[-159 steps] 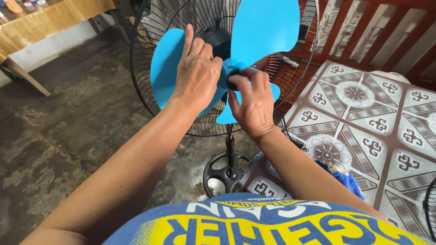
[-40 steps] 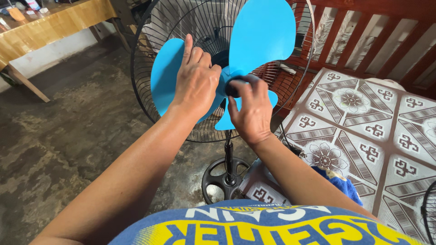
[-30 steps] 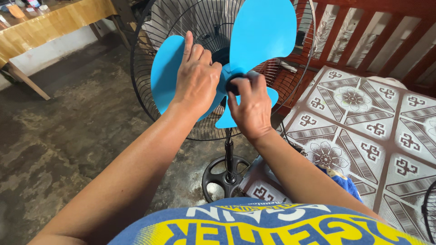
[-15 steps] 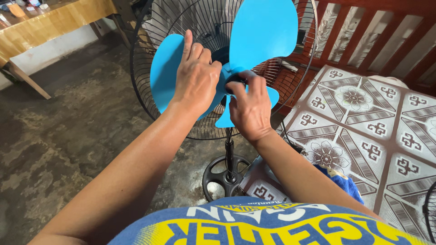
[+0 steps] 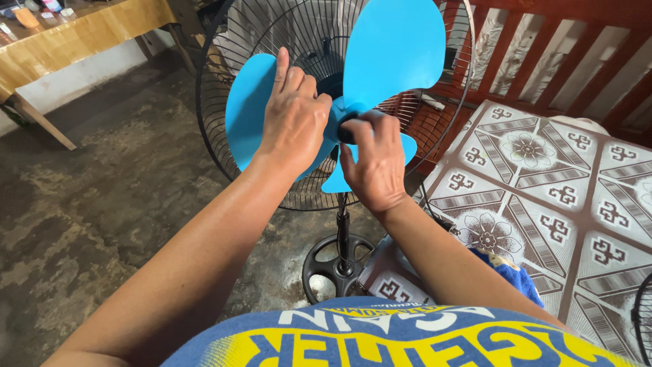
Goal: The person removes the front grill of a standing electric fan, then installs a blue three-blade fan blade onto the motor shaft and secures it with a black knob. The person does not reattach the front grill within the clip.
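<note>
Even daylight, sharp frame, wide-angle view.
Soft light from upper left; sheen on the left forearm (image 5: 204, 251); faint shadow under the fan base (image 5: 337, 268); straight lines bow at edges; near shirt (image 5: 407, 336) slightly soft.

Blue three-bladed fan blade (image 5: 397, 58) sits upright before black rear grille (image 5: 231, 41).

stained grey concrete floor (image 5: 102, 197); left of it and farther back, a yellow-covered wooden table (image 5: 88, 34); right of it, a patterned tiled mat (image 5: 543, 177) below dark red wooden railing (image 5: 577, 54).
</note>
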